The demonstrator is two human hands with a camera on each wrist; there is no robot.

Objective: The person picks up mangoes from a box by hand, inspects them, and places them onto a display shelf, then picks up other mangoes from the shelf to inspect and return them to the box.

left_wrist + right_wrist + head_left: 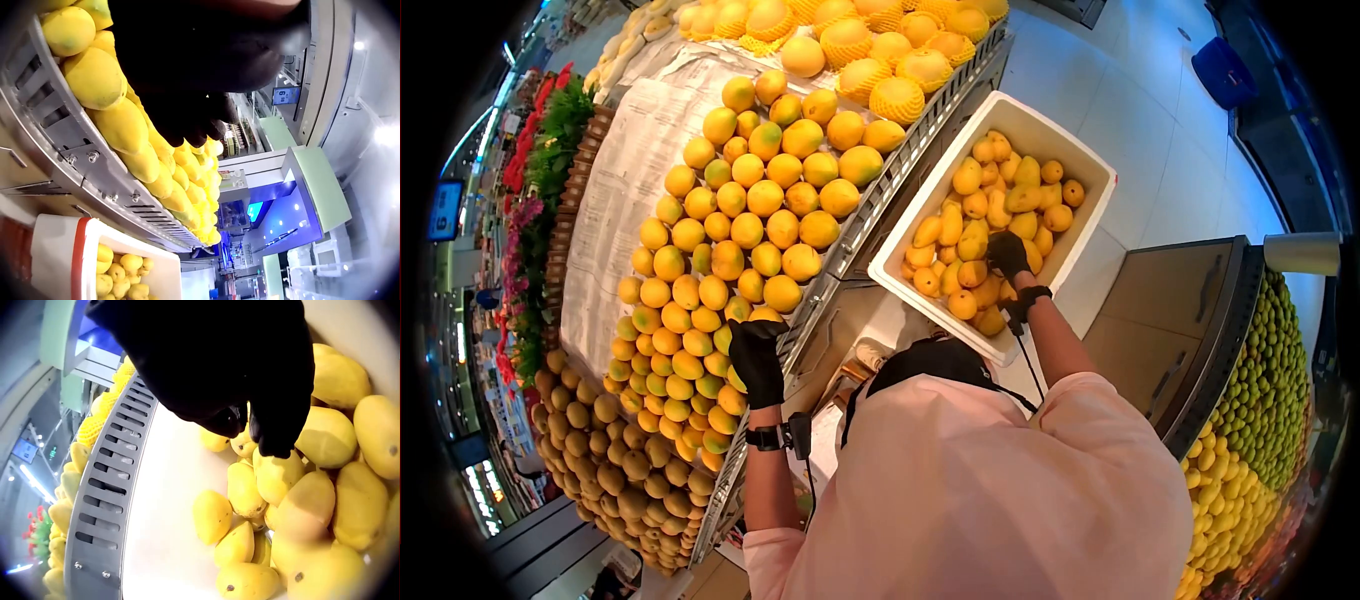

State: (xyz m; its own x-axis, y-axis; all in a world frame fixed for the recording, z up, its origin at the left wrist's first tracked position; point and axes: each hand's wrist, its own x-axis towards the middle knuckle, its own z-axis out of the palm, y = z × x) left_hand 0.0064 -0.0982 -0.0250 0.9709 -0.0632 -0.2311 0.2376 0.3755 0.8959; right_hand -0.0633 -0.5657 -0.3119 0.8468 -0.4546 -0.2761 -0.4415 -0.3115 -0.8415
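My left hand point(757, 360), in a black glove, is over the near edge of the piled mangoes point(747, 230). In the left wrist view its dark fingertips point(195, 139) lie right against the yellow fruit, and the hand's underside is hidden. My right hand point(1008, 256), also black-gloved, reaches down into a white foam box point(1090, 215) of loose mangoes point(973, 240). Seen from the right wrist, its fingers point(275, 434) point down onto a mango point(278, 478), with the thumb a little apart from them. No fruit is lifted out of the box.
A slotted metal rail point(840, 240) edges the display beside the box. Net-wrapped fruit point(897, 100) lies at the far end, brown round fruit point(635, 465) at the near left. A cabinet with green fruit point(1260, 390) stands at the right; a blue tub point(1222, 75) is on the floor.
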